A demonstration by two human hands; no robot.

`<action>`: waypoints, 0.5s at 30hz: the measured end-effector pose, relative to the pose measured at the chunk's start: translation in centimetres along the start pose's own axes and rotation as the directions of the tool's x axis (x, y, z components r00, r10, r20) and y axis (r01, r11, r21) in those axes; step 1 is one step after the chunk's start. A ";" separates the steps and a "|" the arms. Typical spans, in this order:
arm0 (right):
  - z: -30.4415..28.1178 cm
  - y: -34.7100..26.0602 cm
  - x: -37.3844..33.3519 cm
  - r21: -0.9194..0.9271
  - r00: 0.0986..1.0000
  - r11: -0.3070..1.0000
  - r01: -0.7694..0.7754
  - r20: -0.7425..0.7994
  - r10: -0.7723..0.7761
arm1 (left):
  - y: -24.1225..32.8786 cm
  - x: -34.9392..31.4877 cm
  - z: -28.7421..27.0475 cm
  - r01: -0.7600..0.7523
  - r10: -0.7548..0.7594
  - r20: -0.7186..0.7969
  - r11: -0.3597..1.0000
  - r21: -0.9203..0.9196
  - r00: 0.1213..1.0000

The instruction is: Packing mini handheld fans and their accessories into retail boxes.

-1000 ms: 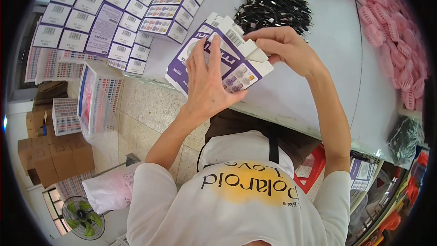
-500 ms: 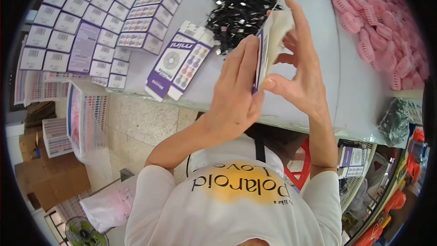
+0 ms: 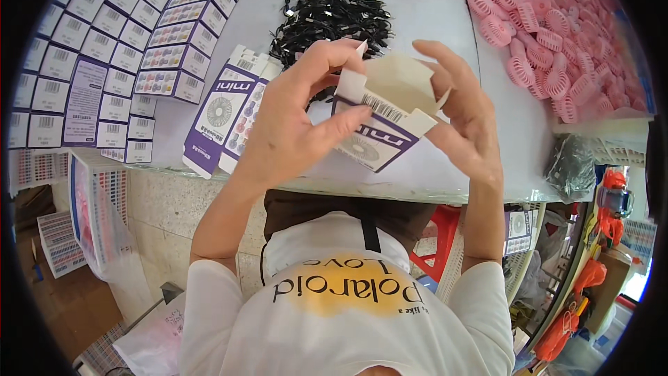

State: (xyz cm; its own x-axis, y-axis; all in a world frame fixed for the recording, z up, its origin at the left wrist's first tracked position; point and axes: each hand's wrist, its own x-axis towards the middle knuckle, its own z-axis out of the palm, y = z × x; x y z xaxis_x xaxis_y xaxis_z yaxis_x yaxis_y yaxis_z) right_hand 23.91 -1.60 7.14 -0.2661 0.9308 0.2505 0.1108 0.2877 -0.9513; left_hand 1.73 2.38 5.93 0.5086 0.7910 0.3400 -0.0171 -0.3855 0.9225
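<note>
Between my hands is a small white and purple cardboard box (image 3: pixel 369 143), its top gaping and its flaps standing out. My left hand (image 3: pixel 292 118) is closed on the box's left side, thumb pressed on the printed front near the rim. At the right side, my right hand (image 3: pixel 470 122) curls round the box, thumb and fingers against the right flap, index finger raised. Flattened cartons (image 3: pixel 221 108) of the same print lie on the table just left of my left hand. Beyond the box is a heap of black cables (image 3: pixel 327 17) with metal plugs.
Stacked finished boxes (image 3: pixel 83 49) fill the table's left side. A large pile of pink handheld fans (image 3: pixel 550 42) covers the right. A dark plastic bag (image 3: pixel 570 167) sits at the right front corner. Left of the table stands a white plastic basket (image 3: pixel 101 209), and a red stool (image 3: pixel 438 240) is below its edge.
The flat carton between my hands has been squared out into a box with its top open. My left thumb has come round to its front, and the view has shifted slightly.
</note>
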 end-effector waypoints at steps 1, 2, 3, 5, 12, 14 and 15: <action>0.4 0.3 -0.1 -0.025 0.995 0.996 0.090 -0.030 -0.090 | -0.5 0.2 -0.3 0.018 -0.015 0.033 0.995 -0.095 0.999; 0.6 0.3 -0.3 -0.028 0.996 0.996 0.084 -0.030 -0.085 | -0.7 0.2 -0.3 0.015 -0.012 0.022 0.990 -0.140 1.000; 0.7 0.4 -0.3 -0.067 0.993 0.994 0.092 -0.067 -0.096 | -0.9 0.1 -0.3 0.018 -0.016 0.018 0.990 -0.141 1.000; 1.0 0.8 -0.6 -0.107 0.990 0.990 0.093 -0.100 -0.104 | -1.1 -0.2 -0.3 0.090 -0.078 0.096 0.987 -0.130 0.992; 4.6 0.8 -1.8 -0.184 0.933 0.976 0.118 -0.315 -0.173 | -0.6 -1.3 1.6 -0.080 0.077 0.019 0.984 0.159 0.997; 5.7 1.2 -2.0 -0.196 0.896 0.973 0.124 -0.399 -0.194 | -1.4 -1.9 2.7 -0.064 0.078 -0.213 0.995 0.071 0.974; 6.0 1.3 -1.9 -0.196 0.897 0.973 0.121 -0.397 -0.192 | -1.5 -1.9 3.2 -0.062 0.075 -0.215 0.996 0.069 0.974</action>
State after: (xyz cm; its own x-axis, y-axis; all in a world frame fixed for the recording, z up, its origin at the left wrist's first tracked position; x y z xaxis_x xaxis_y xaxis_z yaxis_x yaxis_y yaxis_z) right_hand 18.84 -4.36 4.30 0.1203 0.8698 0.4786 0.2629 0.4370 -0.8602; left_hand 3.55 -0.03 3.36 0.3089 0.8433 0.4397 0.0114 -0.4656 0.8849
